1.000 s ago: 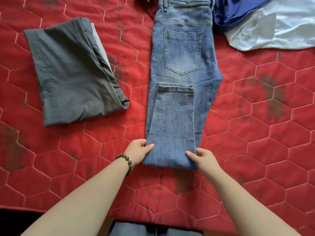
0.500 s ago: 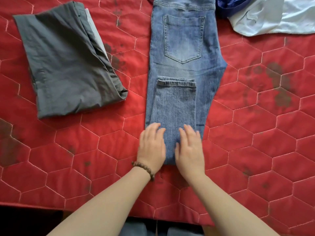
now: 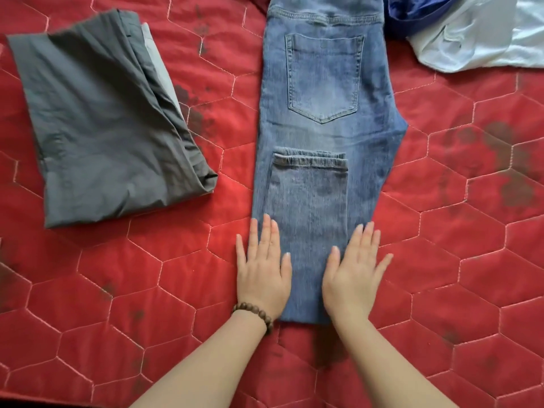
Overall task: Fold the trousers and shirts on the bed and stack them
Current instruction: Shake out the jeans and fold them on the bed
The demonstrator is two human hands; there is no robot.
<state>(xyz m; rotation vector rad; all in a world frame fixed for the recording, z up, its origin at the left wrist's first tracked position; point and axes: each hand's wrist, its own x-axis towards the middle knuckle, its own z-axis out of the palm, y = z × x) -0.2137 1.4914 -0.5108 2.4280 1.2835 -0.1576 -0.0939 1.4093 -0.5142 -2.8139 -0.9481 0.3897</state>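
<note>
Blue jeans (image 3: pixel 321 92) lie lengthwise in the middle of the red quilted bed (image 3: pixel 456 260), back pocket up, with the legs folded up so the hems reach just below the pocket. My left hand (image 3: pixel 263 267) lies flat with straight fingers on the left edge of the folded legs, partly on the quilt. My right hand (image 3: pixel 354 269) presses flat on their right edge. Grey trousers (image 3: pixel 103 119) lie folded at the left.
A pale blue shirt (image 3: pixel 482 36) and a dark blue garment (image 3: pixel 412 13) lie crumpled at the top right, next to the jeans' waistband. The near edge of the bed runs along the bottom left of the view.
My hands let go of the fold's near corners, came flat onto the middle of the folded legs, then slid apart to the two side edges.
</note>
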